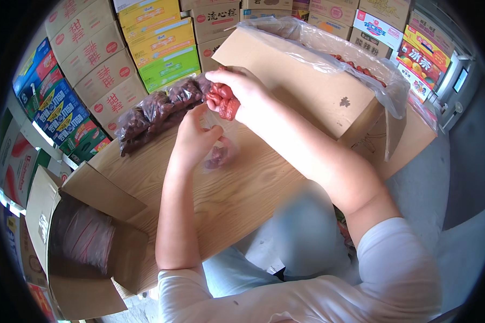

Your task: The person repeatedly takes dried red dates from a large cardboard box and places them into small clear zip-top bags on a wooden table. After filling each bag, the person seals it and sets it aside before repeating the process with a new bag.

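Several wrinkled red dates [223, 99] sit in my right hand [236, 91], whose fingers are curled around them. Just below and to the left, my left hand [198, 137] pinches the rim of a clear plastic bag [230, 133]. Some dates [217, 156] lie at the bottom of this bag, over the wooden table [234, 194]. Filled bags of dark red dates [157, 109] form a row behind my left hand. To the right, a large cardboard box [291, 68] lined with clear plastic holds more red dates [359, 68].
An opened cardboard box [125, 250] with a stack of flat plastic bags [85, 238] stands at the left. Beneath the date box is another carton [416, 137]. Stacked cartons [93, 52] line the back and left. My knee [307, 230] is at the table's near edge.
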`<state>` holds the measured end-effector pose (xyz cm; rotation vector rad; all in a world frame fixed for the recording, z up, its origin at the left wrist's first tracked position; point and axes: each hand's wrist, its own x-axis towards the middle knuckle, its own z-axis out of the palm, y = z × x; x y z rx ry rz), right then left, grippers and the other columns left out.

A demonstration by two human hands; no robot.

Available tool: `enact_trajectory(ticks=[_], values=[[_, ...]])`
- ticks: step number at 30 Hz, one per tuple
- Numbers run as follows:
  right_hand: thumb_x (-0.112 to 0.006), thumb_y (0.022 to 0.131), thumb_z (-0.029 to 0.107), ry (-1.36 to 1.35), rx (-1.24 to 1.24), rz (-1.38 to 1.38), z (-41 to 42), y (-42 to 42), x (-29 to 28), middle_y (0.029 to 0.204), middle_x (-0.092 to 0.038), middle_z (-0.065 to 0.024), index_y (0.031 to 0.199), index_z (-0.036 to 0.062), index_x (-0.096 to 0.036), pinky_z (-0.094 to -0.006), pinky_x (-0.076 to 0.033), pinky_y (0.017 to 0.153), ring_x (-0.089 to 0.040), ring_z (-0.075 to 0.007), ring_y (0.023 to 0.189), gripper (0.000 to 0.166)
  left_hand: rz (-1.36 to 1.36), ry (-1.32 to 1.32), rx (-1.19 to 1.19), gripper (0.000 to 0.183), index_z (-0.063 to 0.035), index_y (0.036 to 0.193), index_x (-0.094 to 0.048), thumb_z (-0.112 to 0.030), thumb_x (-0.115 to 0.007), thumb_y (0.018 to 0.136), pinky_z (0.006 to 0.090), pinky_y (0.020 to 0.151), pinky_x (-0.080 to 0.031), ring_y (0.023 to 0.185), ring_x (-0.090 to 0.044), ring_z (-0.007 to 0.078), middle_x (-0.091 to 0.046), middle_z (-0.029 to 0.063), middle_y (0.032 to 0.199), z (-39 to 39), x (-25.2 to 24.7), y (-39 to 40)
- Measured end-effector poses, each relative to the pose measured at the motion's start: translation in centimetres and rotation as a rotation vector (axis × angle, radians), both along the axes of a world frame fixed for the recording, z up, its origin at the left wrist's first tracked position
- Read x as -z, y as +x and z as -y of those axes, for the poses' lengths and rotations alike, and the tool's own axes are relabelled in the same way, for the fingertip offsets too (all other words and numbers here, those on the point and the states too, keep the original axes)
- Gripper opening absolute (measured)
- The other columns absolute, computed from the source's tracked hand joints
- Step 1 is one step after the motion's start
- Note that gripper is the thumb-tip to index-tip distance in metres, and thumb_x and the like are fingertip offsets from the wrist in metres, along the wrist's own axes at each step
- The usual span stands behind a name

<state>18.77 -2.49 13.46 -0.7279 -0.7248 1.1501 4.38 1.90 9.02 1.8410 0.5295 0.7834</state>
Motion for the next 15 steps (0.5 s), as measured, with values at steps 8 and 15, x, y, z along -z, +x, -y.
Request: enact_trajectory(ticks=[8, 15], values=[[-0.071, 0.083, 0.013, -0.272, -0.083, -0.092, -1.3, 0.5, 2.3, 0.073, -0.059, -0.0053, 0.086, 0.0065, -0.060, -0.0350, -0.053, 0.061, -0.061, -0.0216, 0.069, 0.014, 0.021, -0.047, 0.010, 0.050, 0.0103, 0.122, -0.050, 0.005, -0.058, 0.072, 0.0271, 0.063, -0.052, 0.070, -0.068, 0.0186, -0.059, 0.0130, 0.105, -0.3, -0.1, 0.0], [-0.073, 0.082, 0.015, -0.338, -0.152, -0.102, -0.5, 0.4, 1.9, 0.077, -0.063, -0.0078, 0.088, 0.0056, -0.061, -0.0371, -0.055, 0.066, -0.063, -0.0237, 0.073, 0.017, 0.006, 0.154, -0.026, 0.063, 0.0095, 0.121, -0.052, -0.002, -0.068, 0.062, 0.0317, 0.072, -0.052, 0.085, -0.066, 0.0239, -0.063, 0.0170, 0.099, -1.6, 1.3, -0.1]])
